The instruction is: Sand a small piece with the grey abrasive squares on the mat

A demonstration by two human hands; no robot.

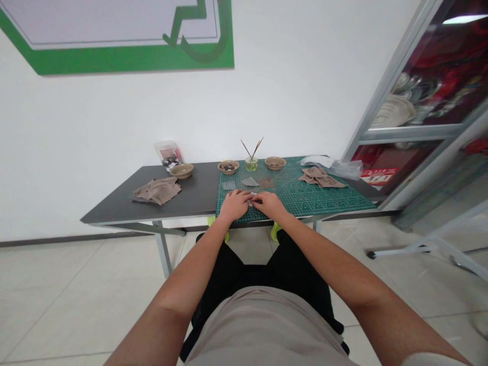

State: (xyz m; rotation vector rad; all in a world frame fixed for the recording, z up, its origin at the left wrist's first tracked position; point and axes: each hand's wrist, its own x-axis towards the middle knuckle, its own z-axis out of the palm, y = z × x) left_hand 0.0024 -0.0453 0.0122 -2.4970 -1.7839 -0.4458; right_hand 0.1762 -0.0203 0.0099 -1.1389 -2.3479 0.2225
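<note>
My left hand (pixel 235 204) and my right hand (pixel 269 204) meet at the front edge of the green cutting mat (pixel 324 201). Between their fingertips is a small whitish piece (pixel 250 202), mostly covered, so its kind does not show. The fingers of both hands are bent in and closed around it. Just beyond the hands lie a grey flat square (pixel 229 186), a lighter grey flat piece (pixel 249 181) and a brown flat square (pixel 266 182).
Along the back stand a bowl of small dark pieces (pixel 228 167), a glass jar with thin sticks (pixel 251 163) and another bowl (pixel 275 163). Brown cloths lie left (pixel 158 191) and right (pixel 321 177). A third bowl (pixel 182 171) stands before a clear bag (pixel 170 154). Clear plastic (pixel 345 169) lies back right.
</note>
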